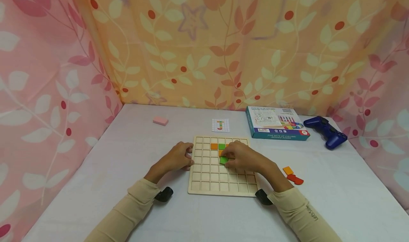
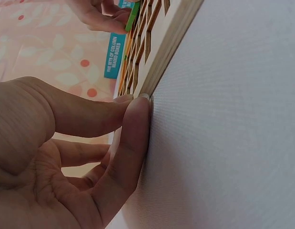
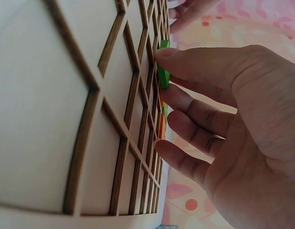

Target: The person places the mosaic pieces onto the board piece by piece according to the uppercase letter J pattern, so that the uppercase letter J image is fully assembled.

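A pale wooden grid board (image 1: 204, 187) lies on the white table. My left hand (image 1: 177, 156) pinches its left edge between thumb and fingers, seen closely in the left wrist view. Over the middle of the board, my right hand (image 1: 244, 156) pinches a green square tile (image 1: 223, 160) between thumb and finger; in the right wrist view the green tile (image 3: 164, 67) is tilted against the grid. Near the board's far side sit an orange tile (image 1: 214, 146) and another green tile (image 1: 222, 146). More orange shows beside the right hand, partly hidden by it.
Behind the board lies a pattern card (image 1: 220, 125). A teal-edged box (image 1: 277, 124) and a blue game controller (image 1: 326, 132) stand at the back right, a pink block (image 1: 160, 121) at the back left. Right of the board are a loose orange tile (image 1: 288, 170) and red pieces (image 1: 295, 179).
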### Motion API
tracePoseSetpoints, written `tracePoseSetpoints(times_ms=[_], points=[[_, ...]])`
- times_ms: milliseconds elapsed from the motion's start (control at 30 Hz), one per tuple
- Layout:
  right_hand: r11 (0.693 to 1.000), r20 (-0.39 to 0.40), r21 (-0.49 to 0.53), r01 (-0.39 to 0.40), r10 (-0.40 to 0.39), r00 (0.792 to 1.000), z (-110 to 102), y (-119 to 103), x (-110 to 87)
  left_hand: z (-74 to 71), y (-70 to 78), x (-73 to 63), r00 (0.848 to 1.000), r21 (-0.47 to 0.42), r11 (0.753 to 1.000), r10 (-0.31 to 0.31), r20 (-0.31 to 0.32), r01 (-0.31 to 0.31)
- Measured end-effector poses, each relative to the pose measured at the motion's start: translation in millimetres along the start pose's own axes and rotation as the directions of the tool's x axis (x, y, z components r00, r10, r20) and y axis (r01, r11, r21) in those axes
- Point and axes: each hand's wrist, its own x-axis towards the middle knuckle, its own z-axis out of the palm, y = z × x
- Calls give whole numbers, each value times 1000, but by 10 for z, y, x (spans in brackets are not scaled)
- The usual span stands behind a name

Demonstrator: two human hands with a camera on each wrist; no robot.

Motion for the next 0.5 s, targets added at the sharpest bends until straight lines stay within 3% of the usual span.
tracePoseSetpoints(times_ms=[500], points=[[1000,0,10,15,-15,1000,-9,-26,-4,2,-1,6,1000,6,1000,6,-12,-6]])
